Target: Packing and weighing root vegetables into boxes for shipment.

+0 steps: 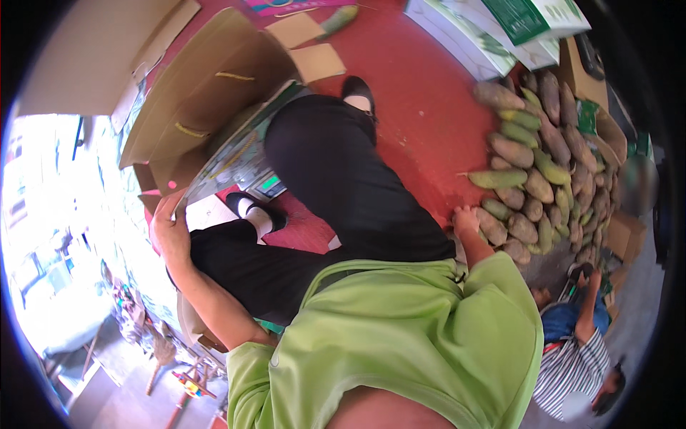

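Observation:
My left hand (170,223) grips the near edge of an open cardboard carton (204,107) with yellow rope handles, its fingers closed on the upright printed panel (232,154). My right hand (466,219) is low beside my right thigh, at the near left edge of a large pile of oblong, brown and green cucumber-like vegetables (537,187). Its fingers look curled; what they hold, if anything, is hidden. One brown vegetable (492,227) lies right beside that wrist. Between my legs and the carton stands a small scale with a lit green display (269,183).
White and green printed boxes (493,36) stand at the far right on the red floor (418,107). Cardboard pieces (318,63) and one green vegetable (339,21) lie at the far side. A person in a striped top (577,368) sits at the lower right, beyond the pile.

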{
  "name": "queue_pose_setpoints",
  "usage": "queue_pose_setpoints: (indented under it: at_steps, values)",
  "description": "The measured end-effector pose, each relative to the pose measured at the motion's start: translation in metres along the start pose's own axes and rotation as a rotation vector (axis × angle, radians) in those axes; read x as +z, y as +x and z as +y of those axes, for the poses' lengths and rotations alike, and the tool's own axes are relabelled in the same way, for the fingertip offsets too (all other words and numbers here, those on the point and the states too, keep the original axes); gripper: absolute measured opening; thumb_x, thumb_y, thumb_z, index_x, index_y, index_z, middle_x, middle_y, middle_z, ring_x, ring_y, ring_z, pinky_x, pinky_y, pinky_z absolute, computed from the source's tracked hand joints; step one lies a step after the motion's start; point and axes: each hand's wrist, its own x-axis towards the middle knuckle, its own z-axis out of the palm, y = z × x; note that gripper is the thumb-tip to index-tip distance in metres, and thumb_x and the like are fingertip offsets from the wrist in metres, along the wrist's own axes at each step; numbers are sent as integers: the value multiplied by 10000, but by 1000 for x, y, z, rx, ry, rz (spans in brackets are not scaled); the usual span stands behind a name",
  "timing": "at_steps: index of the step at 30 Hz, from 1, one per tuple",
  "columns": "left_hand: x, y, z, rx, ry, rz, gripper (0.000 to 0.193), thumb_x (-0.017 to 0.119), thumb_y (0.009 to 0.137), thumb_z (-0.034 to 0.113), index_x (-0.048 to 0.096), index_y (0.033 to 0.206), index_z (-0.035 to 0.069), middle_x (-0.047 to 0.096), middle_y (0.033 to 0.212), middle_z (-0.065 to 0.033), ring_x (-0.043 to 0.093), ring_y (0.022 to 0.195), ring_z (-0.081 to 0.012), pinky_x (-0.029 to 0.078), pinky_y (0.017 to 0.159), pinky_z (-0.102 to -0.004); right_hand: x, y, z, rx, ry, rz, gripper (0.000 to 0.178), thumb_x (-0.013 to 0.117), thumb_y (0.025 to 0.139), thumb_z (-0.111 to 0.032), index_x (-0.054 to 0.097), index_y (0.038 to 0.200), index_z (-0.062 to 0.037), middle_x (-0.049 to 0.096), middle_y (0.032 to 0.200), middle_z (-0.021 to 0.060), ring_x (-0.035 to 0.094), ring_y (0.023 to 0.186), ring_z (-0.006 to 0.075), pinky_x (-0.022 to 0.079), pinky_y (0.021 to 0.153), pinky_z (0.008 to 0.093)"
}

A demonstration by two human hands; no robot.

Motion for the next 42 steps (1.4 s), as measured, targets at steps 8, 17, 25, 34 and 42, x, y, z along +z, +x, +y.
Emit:
queue_pose_setpoints:
  at_steps: [8,17,25,34,42]
  values:
    - [-6,-2,9,23,-2,14,230,628,775,42,717,970,126,684,939,-52,643,890,-269,490,780,-350,-12,-14,34,-90,193,203,570,782,614,-73,585,1141,-165,523,1169,113,496,1125,351,467,925,410]
    - [-10,-7,4,65,-58,1,287,606,755,3,717,981,141,674,955,-36,624,917,-266,481,798,-364,-107,-14,17,-104,749,551,576,752,672,-16,553,1207,-93,540,1091,163,539,1041,368,445,891,418]
    - [-10,-6,0,110,-36,-5,328,581,738,-10,712,999,140,670,966,-29,614,925,-262,478,806,-371,-306,-50,-71,-576,1043,960,514,706,765,-11,528,1247,-29,521,1174,96,519,1115,223,413,957,328]
    - [-13,-6,2,80,-50,-17,313,564,770,4,713,1002,152,672,975,-31,614,937,-261,478,807,-368,-454,-142,-177,-1225,1534,903,523,692,798,9,500,1284,-26,572,1150,91,570,1032,168,484,881,295]
    - [-13,-3,6,75,-39,-38,274,580,801,38,711,1012,154,673,988,-39,618,948,-267,479,802,-355,-453,-122,-277,-1286,1517,307,487,686,820,-74,513,1274,-32,597,1141,96,573,1042,167,490,872,312]
